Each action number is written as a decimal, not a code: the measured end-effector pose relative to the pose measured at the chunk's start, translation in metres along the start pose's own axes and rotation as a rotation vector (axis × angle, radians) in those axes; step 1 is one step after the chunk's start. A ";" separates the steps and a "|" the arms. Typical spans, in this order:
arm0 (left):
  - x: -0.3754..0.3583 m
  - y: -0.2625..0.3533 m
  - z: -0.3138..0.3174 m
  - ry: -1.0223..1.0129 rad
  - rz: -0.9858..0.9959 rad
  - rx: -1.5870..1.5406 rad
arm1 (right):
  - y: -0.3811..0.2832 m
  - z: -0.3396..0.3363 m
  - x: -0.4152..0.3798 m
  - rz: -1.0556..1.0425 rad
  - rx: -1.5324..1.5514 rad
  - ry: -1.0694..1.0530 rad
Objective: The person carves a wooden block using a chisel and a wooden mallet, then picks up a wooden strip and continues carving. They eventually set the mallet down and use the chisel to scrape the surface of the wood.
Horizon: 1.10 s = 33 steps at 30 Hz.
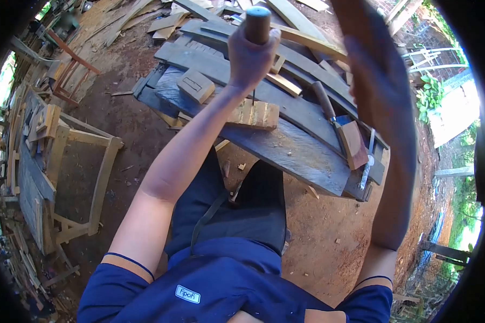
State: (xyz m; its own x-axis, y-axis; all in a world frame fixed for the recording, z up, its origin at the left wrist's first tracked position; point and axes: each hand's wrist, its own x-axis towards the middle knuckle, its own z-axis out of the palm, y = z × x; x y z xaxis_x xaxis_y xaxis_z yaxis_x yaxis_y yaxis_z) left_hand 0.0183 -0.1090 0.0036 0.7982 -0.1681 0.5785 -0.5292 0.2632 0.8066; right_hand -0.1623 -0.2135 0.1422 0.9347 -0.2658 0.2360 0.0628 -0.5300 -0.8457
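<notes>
My left hand [249, 56] is wrapped round the upright wooden handle [257, 26] of a chisel. Its thin blade reaches down to a notched wood block [256, 115] lying on the workbench [285, 148]. On the right, my right hand [380, 75] is raised high and blurred, close to the camera. A dark wooden piece [361, 21] extends from it past the top edge, and the fingers are folded around it. Left of the notched block lies a second block [196, 86] with a rectangular outline marked on it.
A wooden-handled tool [324, 99], a reddish-brown block [352, 144] and a metal tool [367, 164] lie at the bench's right. Long planks [302, 24] are piled behind. Another wooden bench [37, 172] stands left, near a reddish frame [73, 75].
</notes>
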 end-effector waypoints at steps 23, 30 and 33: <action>-0.043 -0.022 -0.097 0.779 -0.397 -0.624 | 0.209 0.096 -0.089 0.453 -0.026 -0.117; -0.021 0.034 -0.079 0.522 -0.218 -0.648 | 0.194 0.097 -0.090 0.580 -0.039 -0.129; -0.026 0.044 -0.071 0.372 -0.160 -0.577 | 0.198 0.099 -0.086 0.563 -0.080 -0.118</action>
State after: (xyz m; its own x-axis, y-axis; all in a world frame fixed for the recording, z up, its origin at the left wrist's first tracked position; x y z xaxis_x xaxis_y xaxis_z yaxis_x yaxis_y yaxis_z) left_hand -0.0052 -0.0251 0.0156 0.9535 0.0623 0.2948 -0.2420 0.7412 0.6261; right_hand -0.1960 -0.2154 -0.0929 0.8496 -0.4350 -0.2983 -0.4775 -0.3939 -0.7854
